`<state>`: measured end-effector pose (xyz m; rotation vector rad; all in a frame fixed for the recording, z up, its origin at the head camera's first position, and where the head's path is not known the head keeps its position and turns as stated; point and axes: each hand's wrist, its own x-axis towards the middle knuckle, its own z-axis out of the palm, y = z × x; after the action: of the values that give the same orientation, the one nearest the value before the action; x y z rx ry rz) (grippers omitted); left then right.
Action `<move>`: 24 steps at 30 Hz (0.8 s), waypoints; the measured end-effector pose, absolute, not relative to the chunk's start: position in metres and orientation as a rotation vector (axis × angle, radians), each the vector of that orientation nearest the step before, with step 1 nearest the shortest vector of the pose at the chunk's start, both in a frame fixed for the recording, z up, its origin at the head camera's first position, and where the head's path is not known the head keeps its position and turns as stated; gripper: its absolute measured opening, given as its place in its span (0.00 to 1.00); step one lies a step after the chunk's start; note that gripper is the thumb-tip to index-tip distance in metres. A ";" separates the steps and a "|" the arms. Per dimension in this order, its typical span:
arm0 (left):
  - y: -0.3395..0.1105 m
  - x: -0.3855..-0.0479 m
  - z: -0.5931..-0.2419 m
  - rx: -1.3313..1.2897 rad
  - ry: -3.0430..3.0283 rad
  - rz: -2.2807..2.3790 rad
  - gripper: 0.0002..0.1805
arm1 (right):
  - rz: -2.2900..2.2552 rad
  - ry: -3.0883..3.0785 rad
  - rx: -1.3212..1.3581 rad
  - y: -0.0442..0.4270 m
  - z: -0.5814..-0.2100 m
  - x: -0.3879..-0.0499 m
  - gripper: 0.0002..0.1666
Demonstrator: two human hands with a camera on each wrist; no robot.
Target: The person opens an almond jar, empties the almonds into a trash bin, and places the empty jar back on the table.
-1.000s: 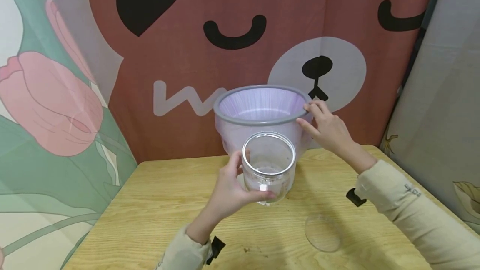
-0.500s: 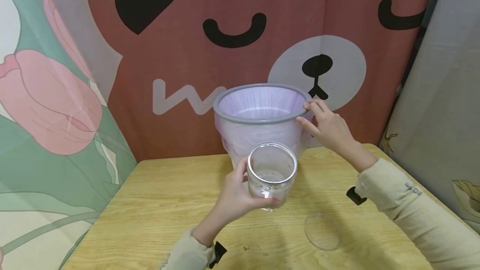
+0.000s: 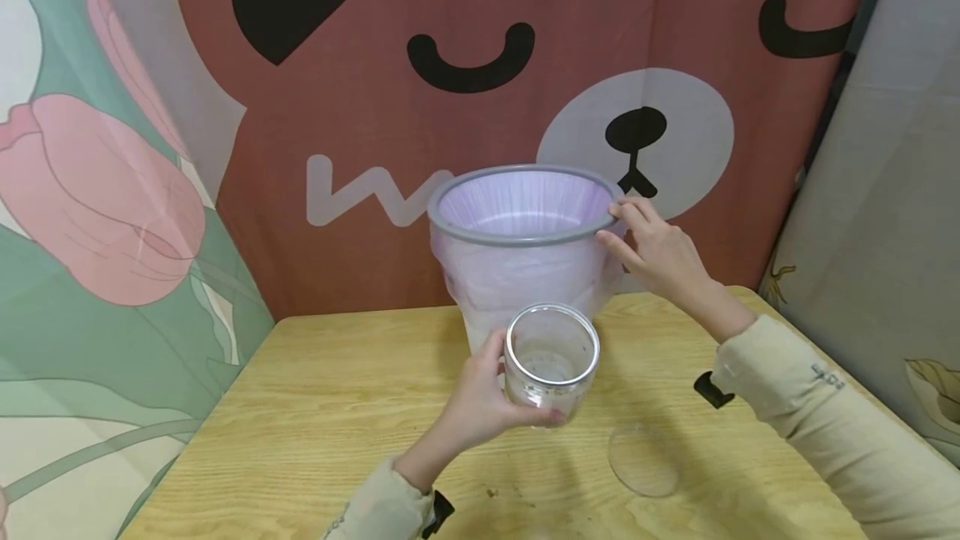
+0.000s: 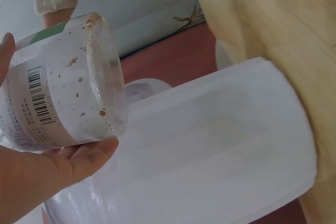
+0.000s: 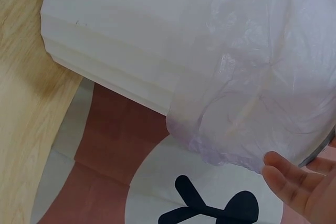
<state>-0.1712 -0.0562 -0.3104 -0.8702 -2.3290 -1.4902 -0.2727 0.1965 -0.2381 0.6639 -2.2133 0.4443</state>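
Observation:
My left hand (image 3: pixel 480 398) grips a clear jar (image 3: pixel 551 357) round its side, its silver-rimmed mouth tilted toward the head camera. The left wrist view shows a barcode label and brown specks on the jar (image 4: pixel 79 82). Behind it stands a white trash can (image 3: pixel 525 273) with a grey rim and a thin purple liner bag (image 5: pixel 252 77) folded over the outside. My right hand (image 3: pixel 663 261) holds the can's rim at the right, fingertips on the edge and thumb lower down. Some of these fingers (image 5: pixel 286 179) show beside the bag in the right wrist view.
A clear round lid (image 3: pixel 643 458) lies on the wooden table (image 3: pixel 315 415), right of the jar. A few dark crumbs (image 3: pixel 492 492) are scattered near the front. A printed bear curtain (image 3: pixel 360 123) hangs right behind the table.
My left hand has lowered the jar and brought it slightly right and nearer, away from the trash can. The right hand stays at the rim.

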 end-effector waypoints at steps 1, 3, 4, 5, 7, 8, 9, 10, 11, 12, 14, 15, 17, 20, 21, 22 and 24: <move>-0.056 -0.172 -0.312 -0.868 -2.330 -1.494 0.45 | 0.447 -2.213 0.665 0.197 -0.238 -0.273 0.30; -0.055 -0.172 -0.317 -0.867 -2.333 -1.500 0.45 | 0.455 -2.214 0.667 0.197 -0.238 -0.273 0.30; -0.054 -0.173 -0.319 -0.870 -2.330 -1.505 0.44 | 0.458 -2.215 0.667 0.197 -0.238 -0.273 0.30; -0.054 -0.173 -0.321 -0.873 -2.329 -1.509 0.44 | 0.461 -2.217 0.667 0.197 -0.238 -0.273 0.30; -0.054 -0.173 -0.324 -0.874 -2.332 -1.521 0.45 | 0.464 -2.220 0.666 0.197 -0.238 -0.273 0.30; -0.053 -0.173 -0.326 -0.873 -2.336 -1.522 0.45 | 0.464 -2.221 0.667 0.197 -0.238 -0.273 0.30; -0.053 -0.173 -0.327 -0.870 -2.338 -1.527 0.45 | 0.464 -2.222 0.667 0.197 -0.238 -0.273 0.30; -0.053 -0.173 -0.328 -0.865 -2.343 -1.525 0.45 | 0.463 -2.222 0.668 0.197 -0.238 -0.273 0.30; -0.053 -0.173 -0.329 -0.859 -2.350 -1.524 0.45 | 0.462 -2.222 0.669 0.197 -0.238 -0.273 0.30; -0.053 -0.173 -0.330 -0.852 -2.359 -1.519 0.46 | 0.461 -2.221 0.671 0.197 -0.238 -0.273 0.30; -0.054 -0.173 -0.331 -0.840 -2.373 -1.510 0.46 | 0.459 -2.219 0.673 0.196 -0.238 -0.274 0.30; -0.054 -0.173 -0.332 -0.835 -2.381 -1.507 0.47 | 0.459 -2.219 0.673 0.196 -0.238 -0.274 0.30; -0.054 -0.173 -0.333 -0.828 -2.395 -1.502 0.47 | 0.457 -2.218 0.672 0.196 -0.238 -0.274 0.30; -0.055 -0.172 -0.334 -0.826 -2.406 -1.503 0.47 | 0.456 -2.220 0.666 0.196 -0.238 -0.274 0.29; -0.055 -0.173 -0.335 -0.828 -2.407 -1.506 0.47 | 0.458 -2.221 0.665 0.196 -0.239 -0.274 0.29; -0.054 -0.173 -0.335 -0.830 -2.408 -1.508 0.48 | 0.459 -2.222 0.663 0.196 -0.239 -0.274 0.29; -0.054 -0.173 -0.336 -0.836 -2.409 -1.515 0.48 | 0.461 -2.223 0.661 0.196 -0.239 -0.273 0.29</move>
<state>-0.1728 -0.0542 -0.3358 -0.8361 -2.4086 -1.5147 -0.2733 0.1960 -0.2390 0.6612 -2.2234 0.4610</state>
